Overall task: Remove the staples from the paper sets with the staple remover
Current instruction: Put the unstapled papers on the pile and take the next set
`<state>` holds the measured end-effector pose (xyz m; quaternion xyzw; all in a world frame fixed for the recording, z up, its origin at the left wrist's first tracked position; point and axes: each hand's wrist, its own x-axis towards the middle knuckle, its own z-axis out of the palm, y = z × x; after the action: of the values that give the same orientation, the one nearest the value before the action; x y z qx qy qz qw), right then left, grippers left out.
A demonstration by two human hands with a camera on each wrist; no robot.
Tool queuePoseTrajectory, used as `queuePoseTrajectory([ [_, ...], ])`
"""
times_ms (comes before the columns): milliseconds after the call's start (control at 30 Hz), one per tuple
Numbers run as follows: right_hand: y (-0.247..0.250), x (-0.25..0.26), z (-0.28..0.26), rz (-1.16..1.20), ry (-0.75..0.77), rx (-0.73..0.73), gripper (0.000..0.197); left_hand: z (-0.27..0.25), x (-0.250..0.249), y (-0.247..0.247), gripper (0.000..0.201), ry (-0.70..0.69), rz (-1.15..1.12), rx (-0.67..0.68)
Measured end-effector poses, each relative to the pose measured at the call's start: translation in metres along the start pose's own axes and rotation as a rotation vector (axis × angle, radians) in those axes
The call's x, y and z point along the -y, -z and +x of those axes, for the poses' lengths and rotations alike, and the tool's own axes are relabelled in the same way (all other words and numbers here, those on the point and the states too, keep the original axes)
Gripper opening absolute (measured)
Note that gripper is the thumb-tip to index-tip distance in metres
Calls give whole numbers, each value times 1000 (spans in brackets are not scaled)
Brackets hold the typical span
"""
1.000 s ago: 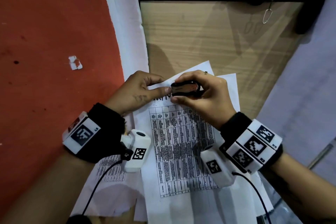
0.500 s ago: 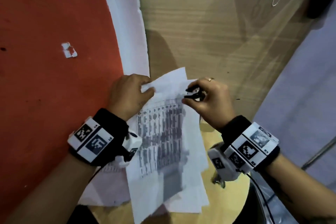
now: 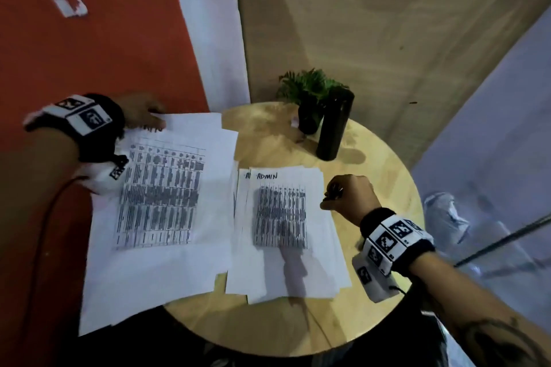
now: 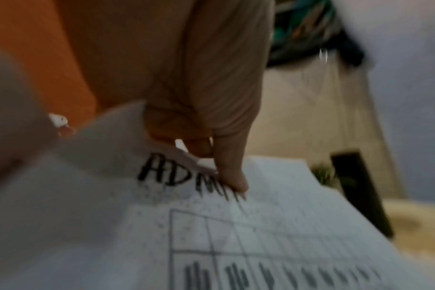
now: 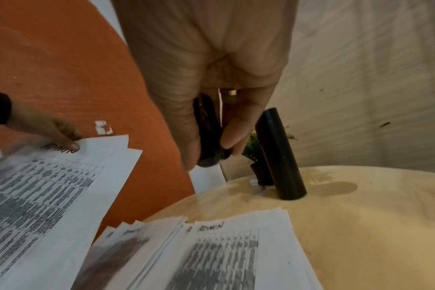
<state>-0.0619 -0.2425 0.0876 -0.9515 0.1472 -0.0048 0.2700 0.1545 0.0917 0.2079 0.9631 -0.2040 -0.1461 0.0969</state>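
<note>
My left hand [image 3: 143, 113] pinches the top left corner of a printed paper set [image 3: 161, 205] marked ADMIN, held out over the table's left edge; thumb and fingers grip that corner [image 4: 226, 176]. A stack of similar paper sets [image 3: 283, 229] lies on the round wooden table [image 3: 384, 176]. To the right of the stack, my right hand [image 3: 346, 194] is curled round the black staple remover [image 5: 209, 133], held a little above the table. No staple can be made out.
A small potted plant [image 3: 310, 98] and a tall black cylinder [image 3: 335, 125] stand at the table's far side. An orange wall [image 3: 89, 48] with a torn white patch is at the left. The table's right part is bare wood.
My hands have come apart: the left has carried the paper set out to the left, the right has moved right with the staple remover. The view has dropped to the table.
</note>
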Motion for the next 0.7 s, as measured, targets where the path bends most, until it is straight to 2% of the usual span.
queuePoseTrajectory([
  [133,-23,-9,14,-8,-44,68,19,38,20,-39,21,123,134,56],
  [267,-42,-18,26,-98,-50,101,21,69,33,-77,31,160,310,117],
  [433,-55,-37,33,-217,-106,182,24,104,52,-112,35,224,428,43],
  [567,-64,-56,34,-288,-120,231,26,109,51,-137,51,282,530,37],
  [700,-69,-63,37,-222,-144,185,31,112,19,-161,45,254,385,-126],
])
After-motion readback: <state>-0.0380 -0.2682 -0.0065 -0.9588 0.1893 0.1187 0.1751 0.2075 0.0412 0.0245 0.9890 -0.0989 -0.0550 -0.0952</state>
